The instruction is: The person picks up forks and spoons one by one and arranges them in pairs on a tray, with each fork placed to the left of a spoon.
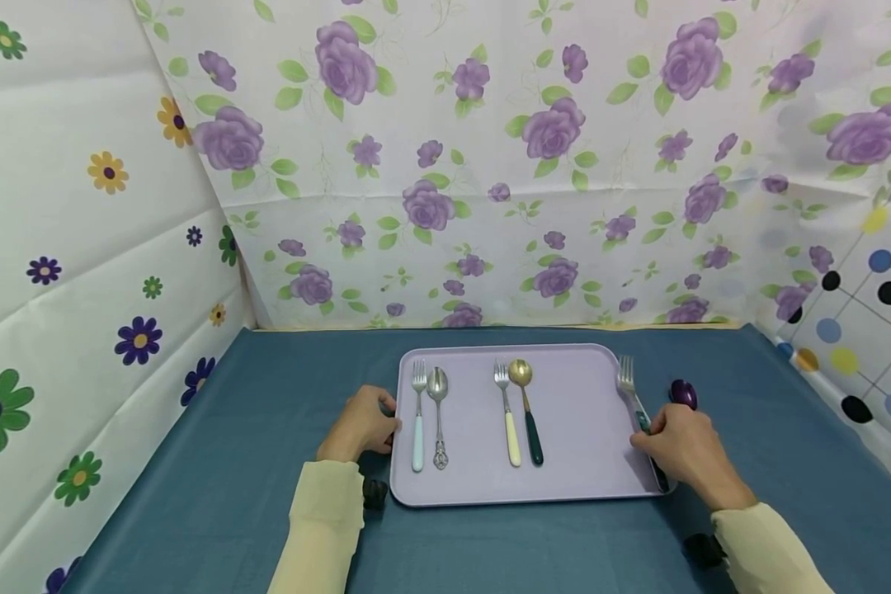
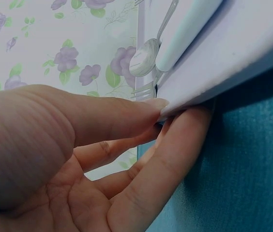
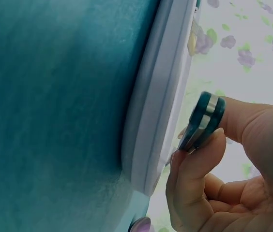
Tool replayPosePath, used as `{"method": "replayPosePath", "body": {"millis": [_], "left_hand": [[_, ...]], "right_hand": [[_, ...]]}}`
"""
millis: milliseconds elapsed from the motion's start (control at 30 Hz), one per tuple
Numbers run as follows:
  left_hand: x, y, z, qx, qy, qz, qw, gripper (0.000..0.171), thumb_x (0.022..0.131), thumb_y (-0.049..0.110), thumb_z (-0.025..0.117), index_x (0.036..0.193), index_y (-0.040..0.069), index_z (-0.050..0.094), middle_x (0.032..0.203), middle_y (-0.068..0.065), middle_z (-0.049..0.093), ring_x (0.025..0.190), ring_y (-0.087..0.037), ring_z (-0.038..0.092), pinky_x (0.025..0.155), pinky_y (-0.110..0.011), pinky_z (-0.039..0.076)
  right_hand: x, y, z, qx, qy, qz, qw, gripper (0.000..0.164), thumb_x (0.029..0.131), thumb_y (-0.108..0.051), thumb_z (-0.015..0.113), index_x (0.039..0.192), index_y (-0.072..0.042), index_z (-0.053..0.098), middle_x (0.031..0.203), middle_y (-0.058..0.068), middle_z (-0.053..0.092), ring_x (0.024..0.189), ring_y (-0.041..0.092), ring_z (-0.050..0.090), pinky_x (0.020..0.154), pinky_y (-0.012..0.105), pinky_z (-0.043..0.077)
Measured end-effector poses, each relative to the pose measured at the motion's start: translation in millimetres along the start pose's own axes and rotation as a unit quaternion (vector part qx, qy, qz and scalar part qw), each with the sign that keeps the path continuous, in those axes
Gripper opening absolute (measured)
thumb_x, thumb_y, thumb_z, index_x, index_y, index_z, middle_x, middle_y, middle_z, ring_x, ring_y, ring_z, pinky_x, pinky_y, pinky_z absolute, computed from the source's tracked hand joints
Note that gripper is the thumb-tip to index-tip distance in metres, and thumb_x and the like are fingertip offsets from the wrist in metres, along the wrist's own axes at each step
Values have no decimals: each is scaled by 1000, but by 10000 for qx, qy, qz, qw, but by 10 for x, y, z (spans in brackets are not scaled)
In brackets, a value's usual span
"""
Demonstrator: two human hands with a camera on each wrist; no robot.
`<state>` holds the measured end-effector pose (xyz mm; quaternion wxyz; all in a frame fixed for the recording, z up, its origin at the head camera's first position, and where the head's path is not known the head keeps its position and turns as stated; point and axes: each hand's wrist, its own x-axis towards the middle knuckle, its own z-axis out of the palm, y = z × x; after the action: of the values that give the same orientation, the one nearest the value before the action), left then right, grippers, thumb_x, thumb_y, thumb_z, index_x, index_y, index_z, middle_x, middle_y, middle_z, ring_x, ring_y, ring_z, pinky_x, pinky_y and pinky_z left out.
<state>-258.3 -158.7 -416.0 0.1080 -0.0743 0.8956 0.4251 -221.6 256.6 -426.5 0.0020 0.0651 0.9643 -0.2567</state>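
My left hand pinches the left rim of a pale lilac tray, thumb on top and fingers beneath. Over the tray's right edge, my right hand holds a fork by its dark green handle, tines pointing away. On the tray's left lie a fork with a pale blue handle and an ornate silver spoon. Nearer its middle are a fork with a cream handle and a gold-bowled spoon with a dark green handle.
A shiny purple spoon bowl shows just beyond my right hand, on the blue tablecloth. Behind the table hangs a rose-patterned sheet. Patterned sheets also stand along the left and right sides.
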Motion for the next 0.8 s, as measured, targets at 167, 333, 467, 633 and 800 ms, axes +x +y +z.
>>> {"method": "replayPosePath", "body": {"millis": [167, 333, 467, 633, 800], "left_hand": [[-2, 8, -6, -4, -12, -14, 10000, 24, 87, -2, 65, 110, -4, 59, 85, -18, 61, 64, -21, 63, 56, -34, 60], [6, 1, 4, -28, 16, -22, 10000, 24, 87, -2, 65, 110, -4, 60, 84, -17, 61, 63, -21, 63, 56, -34, 60], [16, -8, 6, -36, 6, -32, 10000, 23, 87, -2, 65, 110, -3, 60, 84, -17, 61, 63, -22, 63, 56, -34, 59], [27, -10, 12, -89, -1, -41, 10000, 23, 87, -3, 65, 109, -3, 60, 85, -18, 61, 64, -22, 64, 55, -34, 60], [22, -11, 11, -102, 5, -19, 9999, 22, 87, -3, 64, 109, -3, 60, 86, -17, 61, 65, -22, 64, 56, -34, 60]], "right_hand": [[9, -29, -1, -16, 25, -38, 10000, 23, 79, -21, 73, 70, -5, 60, 63, 6, 54, 54, 17, 51, 43, 29, 43], [15, -57, 25, -36, 33, -139, 9999, 22, 79, -21, 74, 72, -4, 61, 65, 6, 56, 55, 17, 51, 43, 29, 44], [29, -83, 51, -81, 25, -197, 9998, 23, 78, -22, 74, 76, -3, 61, 68, 7, 57, 56, 18, 52, 44, 30, 45], [43, -114, 65, -77, 67, -260, 9996, 25, 77, -22, 74, 77, -2, 60, 69, 9, 57, 58, 19, 52, 45, 31, 46], [44, -150, 83, -36, 101, -362, 9993, 25, 77, -23, 74, 78, -2, 60, 70, 9, 57, 59, 19, 52, 46, 30, 46]]}}
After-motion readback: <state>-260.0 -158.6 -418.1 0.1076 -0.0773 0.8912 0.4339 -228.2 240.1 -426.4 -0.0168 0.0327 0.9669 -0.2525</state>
